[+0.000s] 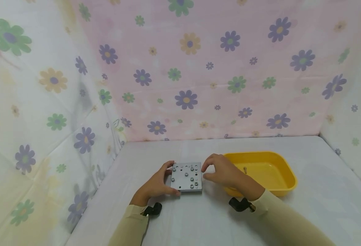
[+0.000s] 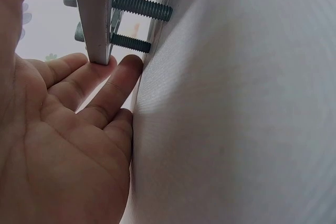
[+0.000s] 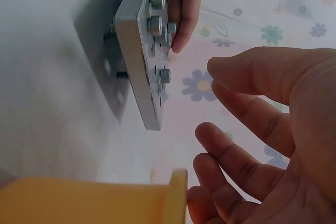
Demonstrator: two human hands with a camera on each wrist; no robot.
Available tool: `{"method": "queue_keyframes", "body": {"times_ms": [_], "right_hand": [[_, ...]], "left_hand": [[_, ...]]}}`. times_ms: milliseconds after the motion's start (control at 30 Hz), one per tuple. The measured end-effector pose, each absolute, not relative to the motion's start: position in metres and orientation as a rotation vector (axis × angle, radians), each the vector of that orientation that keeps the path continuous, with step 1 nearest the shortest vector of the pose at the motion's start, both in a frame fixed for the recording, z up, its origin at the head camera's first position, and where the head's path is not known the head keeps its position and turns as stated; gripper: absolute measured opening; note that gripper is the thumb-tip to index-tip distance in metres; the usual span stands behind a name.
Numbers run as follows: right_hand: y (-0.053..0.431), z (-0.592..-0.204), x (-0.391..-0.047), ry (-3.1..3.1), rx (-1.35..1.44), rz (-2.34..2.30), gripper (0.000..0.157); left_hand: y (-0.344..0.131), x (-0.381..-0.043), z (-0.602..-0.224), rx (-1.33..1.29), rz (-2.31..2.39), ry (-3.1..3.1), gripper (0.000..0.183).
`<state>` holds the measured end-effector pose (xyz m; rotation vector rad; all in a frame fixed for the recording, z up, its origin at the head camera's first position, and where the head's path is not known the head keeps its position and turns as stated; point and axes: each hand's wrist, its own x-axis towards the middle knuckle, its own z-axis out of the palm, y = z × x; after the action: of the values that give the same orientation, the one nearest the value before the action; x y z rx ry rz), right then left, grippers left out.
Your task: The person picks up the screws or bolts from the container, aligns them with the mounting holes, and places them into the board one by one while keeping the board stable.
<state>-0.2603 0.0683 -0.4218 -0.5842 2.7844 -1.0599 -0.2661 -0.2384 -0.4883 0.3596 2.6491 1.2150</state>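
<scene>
A square silver metal plate (image 1: 183, 181) with several socket head screws (image 3: 155, 24) and bare holes lies on the white table, level with the front of the tray. Its left side is in the grip of my left hand (image 1: 156, 182), thumb at the near corner and fingers at the far one. Threaded screw shanks (image 2: 144, 6) stick out beneath the plate in the left wrist view, holding it off the tabletop. Just right of the plate hovers my right hand (image 1: 222, 169), thumb and fingers loosely bent and apart, with nothing visible between them.
A yellow plastic tray (image 1: 291, 174) stands to the right, partly behind my right forearm. One small screw (image 1: 245, 169) shows inside it. Flowered cloth (image 1: 205, 85) walls the table at the back and both sides. Black wrist cameras (image 1: 152, 209) sit on both wrists.
</scene>
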Motion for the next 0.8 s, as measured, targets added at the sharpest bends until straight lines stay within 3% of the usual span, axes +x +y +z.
{"method": "queue_keyframes", "body": {"times_ms": [800], "right_hand": [[0.111, -0.407, -0.277, 2.787, -0.557, -0.983, 0.007]], "left_hand": [[-0.240, -0.267, -0.488, 0.387, 1.206, 2.647, 0.134]]}}
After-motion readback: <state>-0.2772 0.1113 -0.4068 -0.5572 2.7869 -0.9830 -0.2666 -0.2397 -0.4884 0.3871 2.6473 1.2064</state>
